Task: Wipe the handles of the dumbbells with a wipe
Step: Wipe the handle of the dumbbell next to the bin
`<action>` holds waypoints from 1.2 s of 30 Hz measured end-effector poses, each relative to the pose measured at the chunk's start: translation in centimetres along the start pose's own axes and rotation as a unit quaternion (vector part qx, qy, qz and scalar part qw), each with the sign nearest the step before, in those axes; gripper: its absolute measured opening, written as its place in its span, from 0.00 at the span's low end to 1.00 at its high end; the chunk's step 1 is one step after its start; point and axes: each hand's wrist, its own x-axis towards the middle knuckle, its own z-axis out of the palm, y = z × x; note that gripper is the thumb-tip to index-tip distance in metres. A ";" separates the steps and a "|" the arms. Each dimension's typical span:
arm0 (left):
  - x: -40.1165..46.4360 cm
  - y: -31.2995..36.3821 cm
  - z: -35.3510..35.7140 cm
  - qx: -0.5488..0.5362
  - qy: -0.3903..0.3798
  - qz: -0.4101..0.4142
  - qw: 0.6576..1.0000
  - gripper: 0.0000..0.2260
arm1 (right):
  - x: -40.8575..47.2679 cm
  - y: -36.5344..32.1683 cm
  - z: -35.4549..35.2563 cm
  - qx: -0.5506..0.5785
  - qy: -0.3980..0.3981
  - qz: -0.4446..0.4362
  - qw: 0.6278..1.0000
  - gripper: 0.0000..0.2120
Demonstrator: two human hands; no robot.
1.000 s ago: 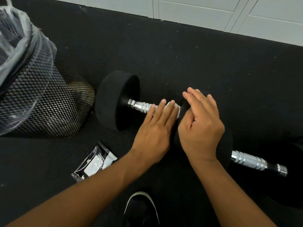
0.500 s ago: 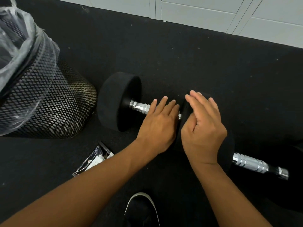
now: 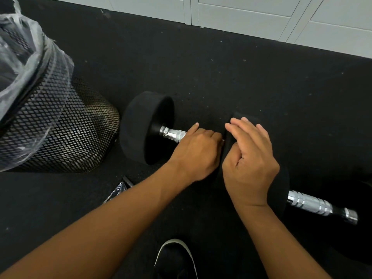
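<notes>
Black rubber floor mat (image 3: 251, 77), speckled, underlying everything; pale panelled wall (image 3: 261, 17) along the far edge. Dumbbell (image 3: 145, 127) lying on the mat, black round head to the left of the left hand, chrome handle (image 3: 173, 134) exposed between that head and the knuckles, remainder of the handle covered. Left hand (image 3: 196, 154) curled down over the handle, fingers folded around it, index fingertip extended toward the far side. Wipe (image 3: 223, 140) visible only as a thin white sliver at the edge of the left hand's knuckles, apparently pressed between palm and handle; extent under the hand not visible. Right hand (image 3: 250, 160) resting flat on top of the dumbbell's other black head, fingers loosely spread and slightly bent, holding nothing, just beside the left hand. Second dumbbell's chrome handle (image 3: 314, 204) to the right of the right wrist, ringed grooves along it, heads largely lost in the dark. Black mesh bin (image 3: 60, 133) with clear plastic liner (image 3: 24, 47) well left of the left hand. Crinkled clear packet (image 3: 118, 191) partly hidden behind the left forearm. Dark shoe (image 3: 175, 258) with pale sole edge between the forearms, at the near edge. No legible brand, label or writing on any item.
</notes>
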 end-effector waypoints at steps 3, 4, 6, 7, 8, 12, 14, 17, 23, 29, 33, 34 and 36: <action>0.2 -0.6 0.5 -0.005 0.004 0.030 1.000 0.12 | -0.1 0.0 0.0 -0.005 0.002 0.000 1.000 0.15; -0.5 -0.7 0.9 -0.015 0.019 0.036 0.999 0.15 | -0.1 0.0 0.0 -0.007 0.000 -0.002 1.000 0.16; -2.7 -0.5 1.8 -0.029 0.052 0.030 0.998 0.22 | 0.0 -0.1 -0.1 -0.011 -0.004 -0.009 1.000 0.17; -3.7 -0.2 2.2 -0.039 0.073 0.023 0.996 0.24 | 0.0 -0.1 -0.2 -0.012 -0.005 -0.011 1.000 0.18; -4.7 0.3 2.7 -0.053 0.092 0.017 0.994 0.25 | -0.1 -0.1 -0.2 -0.012 -0.003 -0.011 1.000 0.19; -8.2 2.7 3.4 -0.234 0.142 -0.075 0.959 0.21 | -0.1 -0.2 -0.1 -0.009 0.000 -0.006 1.000 0.16; -9.5 3.5 3.4 -0.378 0.158 -0.200 0.890 0.18 | 0.0 -0.3 -0.1 -0.004 -0.002 0.000 1.000 0.15; -9.0 2.7 3.0 -0.622 0.153 -0.405 0.653 0.15 | 0.1 -0.5 -0.2 -0.010 -0.016 -0.002 1.000 0.12; -5.5 -1.5 1.4 -0.837 0.185 -0.411 0.309 0.16 | 0.1 -0.7 -0.4 -0.021 -0.034 0.001 0.999 0.11; -3.5 -0.8 0.8 -0.860 0.205 -0.390 0.256 0.17 | 0.3 -0.9 -0.5 -0.005 -0.037 0.014 0.999 0.13; -5.9 2.0 1.6 -0.861 0.141 -0.386 0.300 0.17 | 0.2 -0.9 -0.4 -0.004 -0.032 0.015 0.999 0.14; -5.9 1.9 1.6 -0.860 0.143 -0.383 0.306 0.17 | 0.2 -0.9 -0.3 -0.005 -0.030 0.014 0.999 0.14; -4.8 0.7 1.5 -0.859 0.181 -0.387 0.282 0.17 | 0.0 -0.8 -0.2 -0.010 -0.027 0.008 1.000 0.14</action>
